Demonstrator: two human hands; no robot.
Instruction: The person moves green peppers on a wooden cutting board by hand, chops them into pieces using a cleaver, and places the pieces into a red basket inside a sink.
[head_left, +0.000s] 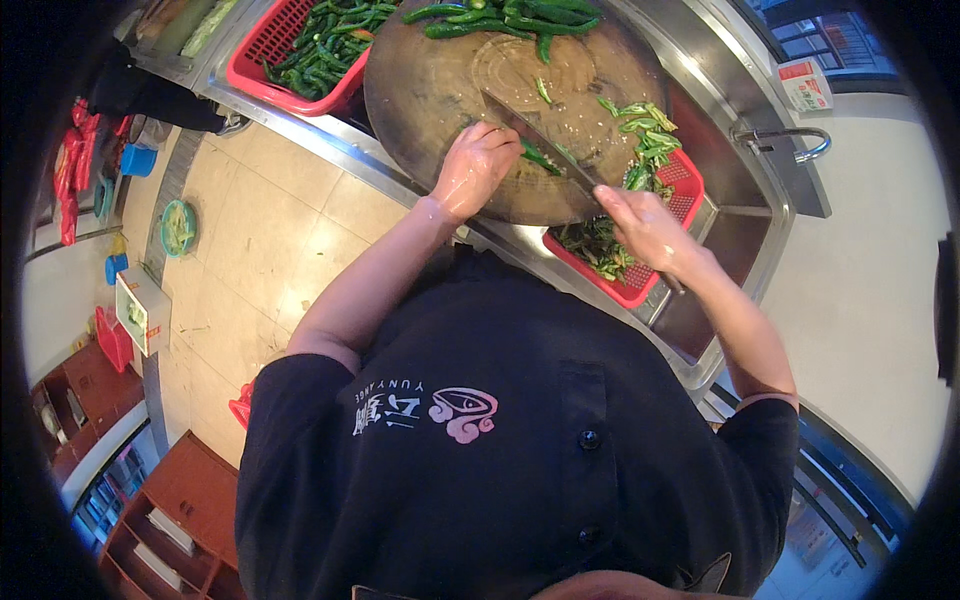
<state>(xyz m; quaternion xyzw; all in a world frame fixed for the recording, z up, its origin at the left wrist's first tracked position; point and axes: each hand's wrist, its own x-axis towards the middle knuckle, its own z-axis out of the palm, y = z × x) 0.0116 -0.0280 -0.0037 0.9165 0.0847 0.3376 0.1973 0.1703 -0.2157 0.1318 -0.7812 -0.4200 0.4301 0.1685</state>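
Observation:
My left hand (480, 161) presses a green chili pepper (540, 159) against the round wooden chopping block (420, 105). In my right hand (649, 225) is the handle of a kitchen knife (536, 135), its blade lying diagonally over the block beside the pepper. Whole green peppers (517, 19) lie at the block's far edge. Sliced pepper pieces (649, 135) are at the right edge, and a small piece (543, 91) and scattered seeds lie on the wood. A red plastic basket (637, 289) below the block's right edge holds more cut peppers.
A red basket (289, 99) of whole green peppers stands left of the block. The steel sink (739, 232) and its faucet (810, 142) are at the right. A turquoise basin (193, 229) stands on the tiled floor. Another person's leg (176, 101) shows at the upper left.

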